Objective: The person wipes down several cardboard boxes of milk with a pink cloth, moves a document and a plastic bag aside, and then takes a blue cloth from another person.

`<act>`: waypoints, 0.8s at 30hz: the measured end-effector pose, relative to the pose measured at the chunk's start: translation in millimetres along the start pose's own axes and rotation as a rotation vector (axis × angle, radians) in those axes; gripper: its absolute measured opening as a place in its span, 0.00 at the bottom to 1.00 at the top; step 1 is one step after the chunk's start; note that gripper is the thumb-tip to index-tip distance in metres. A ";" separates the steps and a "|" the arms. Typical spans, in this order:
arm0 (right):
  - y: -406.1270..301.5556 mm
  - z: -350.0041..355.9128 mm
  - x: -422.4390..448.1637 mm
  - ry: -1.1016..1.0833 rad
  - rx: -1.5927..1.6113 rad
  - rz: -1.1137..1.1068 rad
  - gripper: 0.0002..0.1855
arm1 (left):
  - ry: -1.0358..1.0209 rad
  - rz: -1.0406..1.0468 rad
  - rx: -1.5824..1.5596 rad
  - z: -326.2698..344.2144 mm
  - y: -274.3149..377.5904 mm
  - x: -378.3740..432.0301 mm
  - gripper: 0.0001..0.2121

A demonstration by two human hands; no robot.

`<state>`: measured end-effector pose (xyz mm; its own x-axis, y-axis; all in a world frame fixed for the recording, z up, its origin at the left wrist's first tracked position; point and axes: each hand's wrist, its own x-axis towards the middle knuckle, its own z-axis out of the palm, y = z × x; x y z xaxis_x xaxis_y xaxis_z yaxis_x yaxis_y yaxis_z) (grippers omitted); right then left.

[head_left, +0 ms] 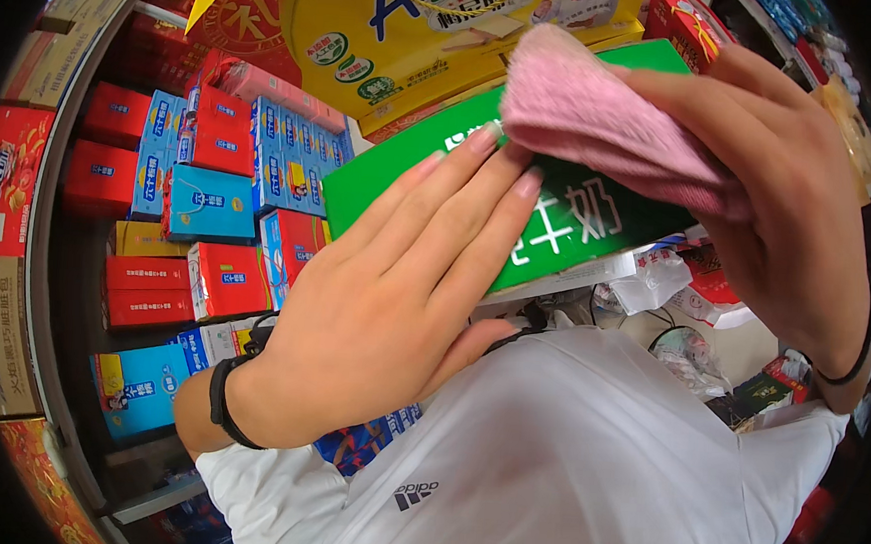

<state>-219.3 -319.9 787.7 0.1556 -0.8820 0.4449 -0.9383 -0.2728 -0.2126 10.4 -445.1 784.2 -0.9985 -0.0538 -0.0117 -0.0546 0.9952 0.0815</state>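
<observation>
A green carton (pixel 405 158) with white lettering lies tilted in front of my chest. My left hand (pixel 413 271) rests flat on its near left part, the fingers stretched out and nothing gripped. In my right hand (pixel 771 165) is a folded pink cloth (pixel 602 118), pinched between thumb and fingers over the carton's right part. The tips of my left fingers are close to the cloth's lower left edge. A large yellow gift box (pixel 434 55) with a cord handle stands just beyond the carton.
Shelves at the left hold red boxes (pixel 223 132), blue boxes (pixel 211 202) and a metal edge strip (pixel 64 174). Brown cartons (pixel 5 335) are stacked at the far left. Plastic bags (pixel 648 281) and a red box (pixel 686 25) are at the right.
</observation>
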 end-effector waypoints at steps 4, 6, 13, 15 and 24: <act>-2.8 -5.7 -10.7 -0.026 0.030 0.126 0.24 | 0.056 -0.046 -0.117 9.1 -9.1 -28.7 0.37; 6.6 -4.4 -17.6 0.029 0.181 0.256 0.26 | 0.089 -0.064 -0.182 14.4 -15.4 -43.0 0.39; 21.8 18.1 0.6 0.077 0.619 0.442 0.24 | 0.328 -0.052 -0.135 57.0 -29.7 -51.1 0.34; 22.1 25.1 13.0 0.014 0.667 0.403 0.24 | 0.452 -0.015 -0.193 66.9 -32.0 -48.3 0.32; -38.7 57.9 93.7 -0.249 0.454 0.000 0.19 | 1.064 -0.100 -0.644 131.8 -17.6 -34.9 0.50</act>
<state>-150.5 -414.2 787.2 0.2761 -0.9319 0.2354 -0.7186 -0.3628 -0.5933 47.2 -449.9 651.8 -0.4837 -0.4654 0.7412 0.1759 0.7779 0.6032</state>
